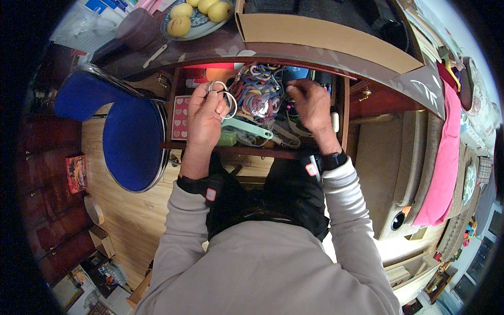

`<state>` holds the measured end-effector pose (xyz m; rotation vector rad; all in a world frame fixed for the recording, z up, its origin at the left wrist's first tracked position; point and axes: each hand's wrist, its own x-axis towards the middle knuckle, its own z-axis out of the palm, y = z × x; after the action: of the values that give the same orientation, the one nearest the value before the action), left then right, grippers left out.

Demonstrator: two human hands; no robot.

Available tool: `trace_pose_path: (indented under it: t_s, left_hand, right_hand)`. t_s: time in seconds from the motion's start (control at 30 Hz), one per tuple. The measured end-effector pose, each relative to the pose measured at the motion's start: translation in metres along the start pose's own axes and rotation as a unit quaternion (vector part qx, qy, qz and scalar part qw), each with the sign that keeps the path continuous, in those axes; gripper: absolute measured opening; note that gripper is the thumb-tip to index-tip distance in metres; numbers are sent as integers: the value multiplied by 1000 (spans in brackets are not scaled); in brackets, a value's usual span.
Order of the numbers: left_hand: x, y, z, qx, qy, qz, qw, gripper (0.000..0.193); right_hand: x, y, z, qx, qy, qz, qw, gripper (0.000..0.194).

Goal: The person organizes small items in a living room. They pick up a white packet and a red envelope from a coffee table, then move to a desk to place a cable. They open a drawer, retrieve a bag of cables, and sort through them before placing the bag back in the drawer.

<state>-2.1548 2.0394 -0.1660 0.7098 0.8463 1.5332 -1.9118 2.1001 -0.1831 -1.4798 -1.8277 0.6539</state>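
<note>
Before me a dark red wooden drawer [344, 118] is pulled out from under the desk. My left hand [204, 118] is over its left part, thumb and fingers pinching a few pale ring-shaped bands [235, 105]. In the middle lies a clear plastic bag [258, 92] full of coloured bands. To the right of the bag my right hand [315, 104] hovers with curled fingers; whether they hold anything cannot be made out. A mint-green plastic handle [248, 128] lies in front of the bag. A pink box with hearts [180, 118] sits at the drawer's left side, partly behind my left wrist.
On the desk [204, 51] stand a plate [193, 33] of yellow fruit and a large cardboard box [315, 43]. A blue-seated chair [132, 141] is close on the left. On the right a brown sofa [378, 165] stands beside the drawer, with a pink cloth [443, 165] on it.
</note>
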Motion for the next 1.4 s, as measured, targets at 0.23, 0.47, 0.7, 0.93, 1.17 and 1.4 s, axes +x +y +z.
trace_pose_path:
  t_s: [0.23,0.47,0.7,0.93,1.17,1.4]
  left_hand:
    - [23,0,22,102,-38,52,993,17]
    - [56,-10,56,196,-69,131,970,16]
    - [56,-11,56,338,-72,156,926,15]
    - [56,-12,54,361,-87,190,909,15]
    - [47,9,50,553,-198,180,789,16]
    - [9,17,51,626,-305,214,685,20]
  right_hand:
    - [-15,-32,22,-9,-41,-42,998,31]
    - [-10,-32,22,-40,-48,-11,998,41]
    - [-17,-33,29,43,-34,-42,998,43]
    - [-7,-25,29,95,-98,-29,990,36]
    - [-31,-49,15,0,11,-212,977,22]
    - [-61,-47,-1,-49,-18,-274,960,22]
